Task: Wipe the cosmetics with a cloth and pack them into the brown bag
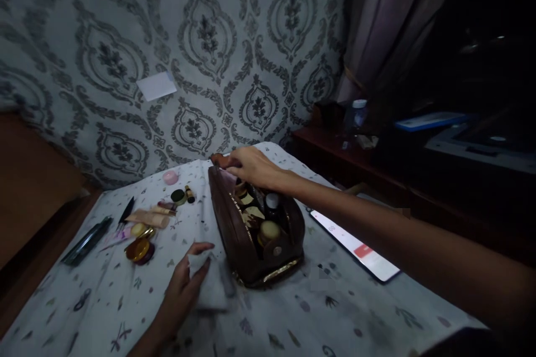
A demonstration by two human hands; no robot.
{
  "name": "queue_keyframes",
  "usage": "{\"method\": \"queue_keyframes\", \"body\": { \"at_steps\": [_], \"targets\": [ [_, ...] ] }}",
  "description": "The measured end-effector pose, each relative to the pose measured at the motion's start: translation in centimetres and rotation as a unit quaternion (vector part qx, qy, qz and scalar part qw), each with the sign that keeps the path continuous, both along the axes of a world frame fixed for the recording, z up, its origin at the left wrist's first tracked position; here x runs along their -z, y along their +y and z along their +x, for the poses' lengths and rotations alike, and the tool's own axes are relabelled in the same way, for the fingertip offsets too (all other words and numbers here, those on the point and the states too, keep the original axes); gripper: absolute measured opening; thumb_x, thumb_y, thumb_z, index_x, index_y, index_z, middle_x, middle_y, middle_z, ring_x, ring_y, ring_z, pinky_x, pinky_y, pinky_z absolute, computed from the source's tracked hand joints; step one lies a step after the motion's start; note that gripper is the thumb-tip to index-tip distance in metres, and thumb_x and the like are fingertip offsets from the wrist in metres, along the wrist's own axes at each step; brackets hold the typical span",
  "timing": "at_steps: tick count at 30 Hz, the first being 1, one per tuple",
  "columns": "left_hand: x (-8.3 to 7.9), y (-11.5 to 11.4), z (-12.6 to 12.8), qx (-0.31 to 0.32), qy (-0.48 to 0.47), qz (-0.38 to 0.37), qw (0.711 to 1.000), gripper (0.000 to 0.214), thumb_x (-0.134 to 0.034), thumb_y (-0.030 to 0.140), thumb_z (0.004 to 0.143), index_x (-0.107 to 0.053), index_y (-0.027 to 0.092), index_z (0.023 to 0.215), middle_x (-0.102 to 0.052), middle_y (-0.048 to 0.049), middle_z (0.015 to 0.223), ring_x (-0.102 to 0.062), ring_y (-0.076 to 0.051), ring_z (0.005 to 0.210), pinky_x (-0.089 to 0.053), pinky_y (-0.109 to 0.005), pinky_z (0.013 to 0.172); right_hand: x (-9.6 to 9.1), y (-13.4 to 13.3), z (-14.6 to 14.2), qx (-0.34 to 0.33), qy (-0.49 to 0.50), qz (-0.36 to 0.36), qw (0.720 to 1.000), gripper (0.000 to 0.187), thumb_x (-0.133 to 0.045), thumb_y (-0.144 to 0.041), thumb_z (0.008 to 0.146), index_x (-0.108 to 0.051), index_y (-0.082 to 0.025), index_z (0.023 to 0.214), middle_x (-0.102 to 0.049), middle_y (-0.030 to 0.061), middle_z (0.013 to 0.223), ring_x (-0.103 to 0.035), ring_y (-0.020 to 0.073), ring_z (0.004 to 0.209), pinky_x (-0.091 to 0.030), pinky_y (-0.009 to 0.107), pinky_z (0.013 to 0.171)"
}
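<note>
A dark brown cosmetic bag (228, 234) lies unzipped on the patterned cloth, with small jars and bottles inside. A jar with a pale yellow lid (269, 231) sits at its near end, beside a dark bottle with a grey cap (272, 201). Over the bag's far end, my right hand (255, 166) has its fingers closed; beside them shows a reddish-brown piece (220, 160), and whether it belongs to the bag I cannot tell. Left of the bag, my left hand (186, 276) grips a crumpled white wipe (213, 287) between thumb and fingers.
Several cosmetics lie at left: a pink jar (170, 177), a dark round jar (178, 196), an open gold jar (140, 251), tubes (151, 216) and a greenish clear case (87, 241). A lit phone (355, 245) lies at right. Behind stands a patterned wall (209, 39).
</note>
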State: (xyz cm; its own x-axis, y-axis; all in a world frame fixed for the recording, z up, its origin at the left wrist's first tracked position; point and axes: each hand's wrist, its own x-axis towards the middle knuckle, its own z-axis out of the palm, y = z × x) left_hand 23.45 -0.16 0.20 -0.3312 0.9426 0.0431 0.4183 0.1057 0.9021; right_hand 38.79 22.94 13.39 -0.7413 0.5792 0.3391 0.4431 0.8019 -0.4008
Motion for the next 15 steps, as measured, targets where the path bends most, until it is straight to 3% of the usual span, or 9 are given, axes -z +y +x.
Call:
{"method": "queue_keyframes", "body": {
  "at_steps": [3,7,9,12,15],
  "targets": [
    [0.0,0.0,-1.9,0.015,0.092,0.07,0.993,0.036,-0.048,0.031,0.09,-0.058,0.019,0.122,-0.061,-0.0104,0.125,-0.054,-0.027,0.118,-0.041,-0.037,0.101,-1.2,-3.1,1.2,0.007,0.071,0.046,0.996,0.011,-0.06,-0.02,0.085,-0.07,-0.017,0.082,-0.067,0.0045,0.077,-0.058,0.0184,0.074,-0.037,0.028,0.066],
    [0.9,-0.8,-4.8,0.04,0.286,0.063,0.955,0.04,-0.047,0.017,0.084,-0.059,0.02,0.123,-0.059,-0.0124,0.12,-0.053,-0.028,0.115,-0.044,-0.046,0.099,-1.1,-8.9,2.2,-0.081,0.149,0.059,0.984,0.011,-0.058,-0.017,0.088,-0.069,-0.018,0.085,-0.066,0.0061,0.084,-0.059,0.0186,0.074,-0.042,0.03,0.068],
    [1.8,-1.9,-5.7,0.073,0.368,0.047,0.926,0.039,-0.052,0.019,0.085,-0.06,0.021,0.123,-0.058,-0.0137,0.124,-0.051,-0.03,0.119,-0.045,-0.049,0.097,0.2,-11.9,2.1,-0.143,0.162,0.034,0.976,0.014,-0.055,-0.017,0.091,-0.068,-0.019,0.087,-0.066,0.0054,0.085,-0.061,0.0178,0.076,-0.044,0.029,0.068],
    [3.1,-3.7,-6.1,0.126,0.434,0.065,0.89,0.048,-0.06,0.032,0.087,-0.052,0.022,0.133,-0.051,-0.016,0.138,-0.041,-0.035,0.132,-0.04,-0.054,0.103,3.5,-15.6,0.7,-0.202,0.137,-0.03,0.969,0.019,-0.051,-0.018,0.094,-0.068,-0.018,0.087,-0.064,0.0047,0.084,-0.061,0.0154,0.072,-0.045,0.027,0.065],
    [3.8,-5.1,-6.2,0.142,0.451,0.083,0.877,0.047,-0.062,0.033,0.087,-0.051,0.021,0.13,-0.053,-0.0158,0.135,-0.043,-0.033,0.13,-0.04,-0.053,0.104,7.3,-17.6,-2.0,-0.209,0.118,-0.087,0.967,0.017,-0.054,-0.015,0.092,-0.069,-0.017,0.084,-0.065,0.005,0.085,-0.061,0.0158,0.073,-0.046,0.027,0.067]
  ]
}}
